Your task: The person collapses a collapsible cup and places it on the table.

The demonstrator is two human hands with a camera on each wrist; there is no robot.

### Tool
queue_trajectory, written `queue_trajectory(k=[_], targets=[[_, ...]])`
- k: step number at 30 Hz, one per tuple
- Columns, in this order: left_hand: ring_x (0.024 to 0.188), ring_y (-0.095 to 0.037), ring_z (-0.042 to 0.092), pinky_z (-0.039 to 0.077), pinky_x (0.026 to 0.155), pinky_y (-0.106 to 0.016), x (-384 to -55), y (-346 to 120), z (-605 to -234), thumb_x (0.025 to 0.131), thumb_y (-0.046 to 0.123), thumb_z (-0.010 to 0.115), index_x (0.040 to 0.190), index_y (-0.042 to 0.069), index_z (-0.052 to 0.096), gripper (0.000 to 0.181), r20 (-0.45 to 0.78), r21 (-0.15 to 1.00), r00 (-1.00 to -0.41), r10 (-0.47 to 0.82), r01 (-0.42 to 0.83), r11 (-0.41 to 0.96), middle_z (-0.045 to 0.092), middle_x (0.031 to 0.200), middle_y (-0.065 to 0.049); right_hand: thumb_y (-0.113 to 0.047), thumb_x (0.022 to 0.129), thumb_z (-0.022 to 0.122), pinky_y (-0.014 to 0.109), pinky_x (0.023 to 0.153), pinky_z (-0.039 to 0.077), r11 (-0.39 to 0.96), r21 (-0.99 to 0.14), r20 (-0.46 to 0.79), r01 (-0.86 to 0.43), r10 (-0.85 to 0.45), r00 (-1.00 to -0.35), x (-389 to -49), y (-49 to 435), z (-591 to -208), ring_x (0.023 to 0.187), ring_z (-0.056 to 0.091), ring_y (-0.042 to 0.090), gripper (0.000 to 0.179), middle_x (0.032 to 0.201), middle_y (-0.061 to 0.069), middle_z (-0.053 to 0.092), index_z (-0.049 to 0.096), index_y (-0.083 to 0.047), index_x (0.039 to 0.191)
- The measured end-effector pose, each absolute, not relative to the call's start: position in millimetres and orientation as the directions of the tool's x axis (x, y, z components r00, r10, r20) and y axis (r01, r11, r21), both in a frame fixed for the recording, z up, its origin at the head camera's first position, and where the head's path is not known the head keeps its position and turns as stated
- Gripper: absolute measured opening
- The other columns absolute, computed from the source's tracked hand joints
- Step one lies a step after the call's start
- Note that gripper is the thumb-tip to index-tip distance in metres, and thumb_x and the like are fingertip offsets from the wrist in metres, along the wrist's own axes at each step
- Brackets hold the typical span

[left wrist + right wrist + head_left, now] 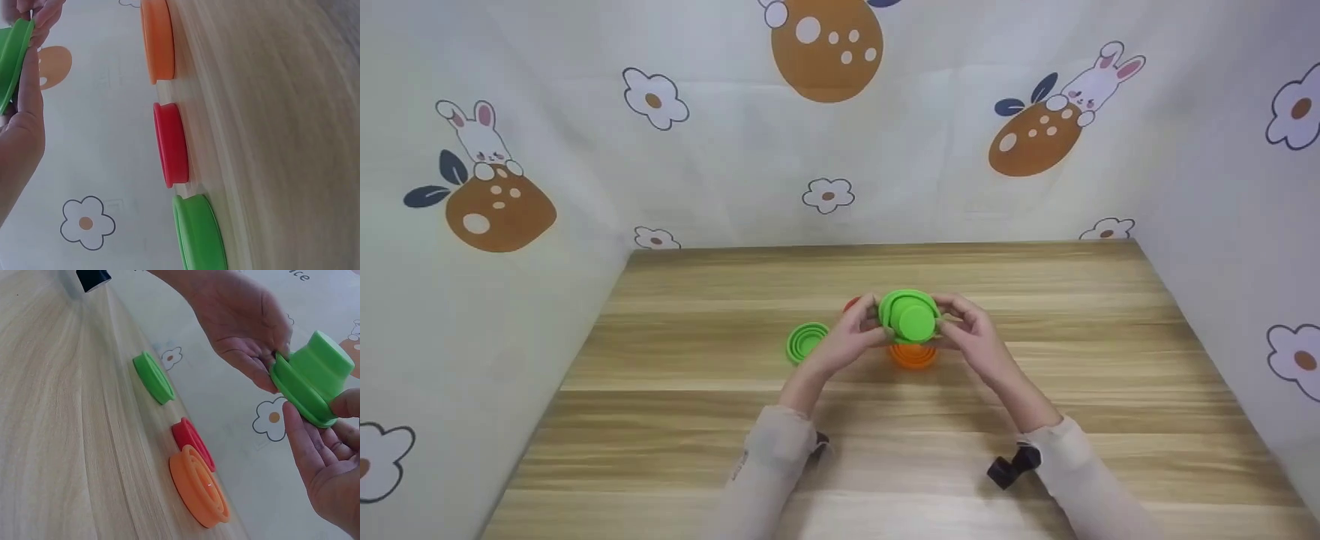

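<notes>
A bright green collapsible cup [916,322] is held above the table between both hands, its stepped body partly pushed out and its round base facing the head camera. My left hand [847,337] pinches the rim on one side. On the other side my right hand [973,337] grips it with thumb and fingers, as the right wrist view shows on the cup [315,371]. Below the hands lies a flattened orange cup [913,357]. A red one [193,444] sits beside it, mostly hidden by the left hand in the head view. Another flattened green cup [808,343] rests left of them.
The wood-grain table [675,442] meets a pale patterned cloth [735,150] at the back and both sides. A black device [1012,466] is on the right wrist, and another black part [819,442] shows at the left sleeve.
</notes>
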State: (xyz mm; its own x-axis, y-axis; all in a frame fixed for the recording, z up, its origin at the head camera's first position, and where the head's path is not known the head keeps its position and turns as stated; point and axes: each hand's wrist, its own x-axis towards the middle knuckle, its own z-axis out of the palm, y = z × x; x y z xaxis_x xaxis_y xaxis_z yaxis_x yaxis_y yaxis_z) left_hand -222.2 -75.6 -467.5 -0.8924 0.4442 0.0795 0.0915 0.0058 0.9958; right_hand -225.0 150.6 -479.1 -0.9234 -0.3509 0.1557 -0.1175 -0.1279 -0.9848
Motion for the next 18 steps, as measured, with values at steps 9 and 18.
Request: queue_trajectory(k=[9,18], targets=[[0.101,-0.015,0.064,0.059,0.094,-0.040,-223.6,-74.9,-464.3,0.094,0.001,0.044,0.119,0.002,0.038,0.025,0.064,0.996,-0.910,0.409,0.032,-0.083,0.060,0.109,-0.009,-0.004,0.099,0.053,0.040,0.089,0.060,-0.119,-0.990,0.122,-0.081,-0.403,-0.907,-226.0,152.6,-479.4,0.097,0.068,0.010,0.046,0.110,-0.001,0.060,0.041,0.011,0.141],[0.099,-0.009,0.064,0.058,0.094,-0.038,-221.4,-78.7,-461.4,0.099,0.008,0.050,0.131,-0.005,0.044,0.035,0.063,0.998,-0.916,0.396,0.058,-0.026,0.066,0.113,-0.011,-0.003,0.098,0.054,0.037,0.090,0.060,-0.084,-0.994,0.097,-0.069,-0.391,-0.915,-224.3,152.0,-479.4,0.099,0.067,0.008,0.049,0.109,-0.006,0.064,0.040,0.010,0.143]])
